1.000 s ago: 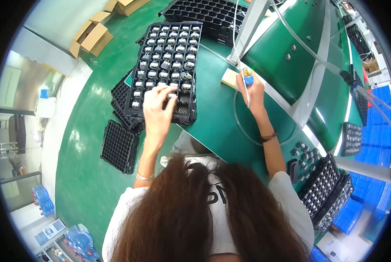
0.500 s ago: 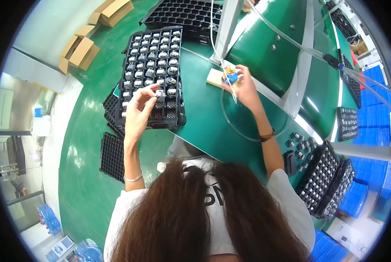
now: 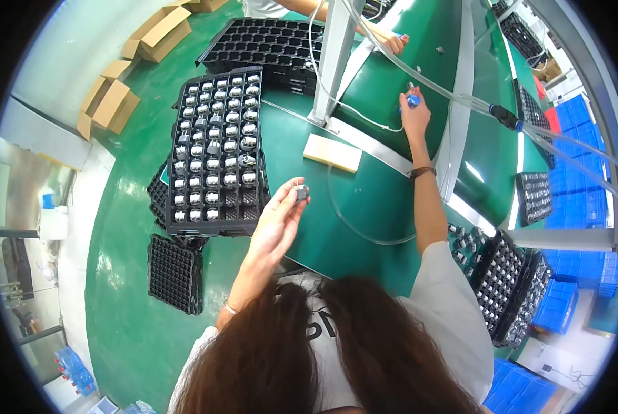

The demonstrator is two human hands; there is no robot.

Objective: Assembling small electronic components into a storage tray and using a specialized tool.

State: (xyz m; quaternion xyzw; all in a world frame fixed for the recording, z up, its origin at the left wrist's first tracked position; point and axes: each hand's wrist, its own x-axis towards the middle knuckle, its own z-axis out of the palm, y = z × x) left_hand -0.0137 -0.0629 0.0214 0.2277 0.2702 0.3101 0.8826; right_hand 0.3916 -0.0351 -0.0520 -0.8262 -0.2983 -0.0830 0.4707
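My left hand (image 3: 273,231) pinches a small silver-and-grey metal part (image 3: 301,193) between thumb and fingers, just right of a black compartment tray (image 3: 232,224). Shiny cylindrical metal parts (image 3: 212,165) fill most of the tray's pockets; several pockets at its near right corner show bare bottoms. My right hand (image 3: 415,121) reaches out over the green belt (image 3: 385,93), closed round a small blue tool (image 3: 411,101) whose exact kind is unclear. Just beyond its fingers lies a small metal piece (image 3: 418,69). A thin white hose (image 3: 364,119) runs to near that wrist.
A pale yellow block (image 3: 332,152) lies on the green table between my hands. Stacked black trays (image 3: 254,45) stand at the back left. A grey metal post (image 3: 333,65) rises beside the belt. Another person's hand (image 3: 394,44) works farther up the belt.
My left hand has lifted away from the tray, carrying the small metal part rightward. My right hand has moved from beside the yellow block outward over the belt with the blue tool. The view has shifted.
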